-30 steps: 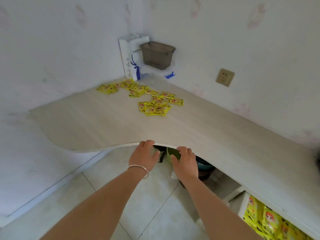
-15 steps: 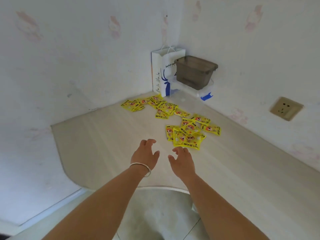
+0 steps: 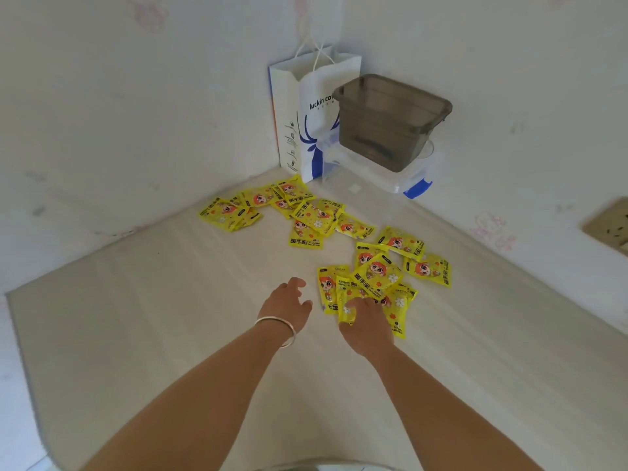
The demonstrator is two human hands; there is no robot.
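- While our right hand (image 3: 368, 326) rests on the near heap of yellow foil sachets (image 3: 377, 278) on the pale wooden table (image 3: 170, 317), we judge the pick-up step to be in hand.
- Its grip looks clamped on one sachet (image 3: 346, 300), though the fingers are partly hidden.
- Our left hand (image 3: 287, 302) hovers just beside the heap, grip apart and holding nothing.
- Next we should lift that sachet clear without dragging its neighbours along; the smoky translucent plastic bin (image 3: 390, 120) in the corner seems a likely home.

1. I see a white paper bag (image 3: 306, 130) standing upright in the far corner at 12 o'clock.
2. At its 3 o'clock, a smoky brown tub (image 3: 390, 130) sits on a clear box (image 3: 401, 180) with a blue latch.
3. A wall socket (image 3: 608, 226) shows at 3 o'clock.
4. A pale wooden desk (image 3: 170, 317) bears bag and box.
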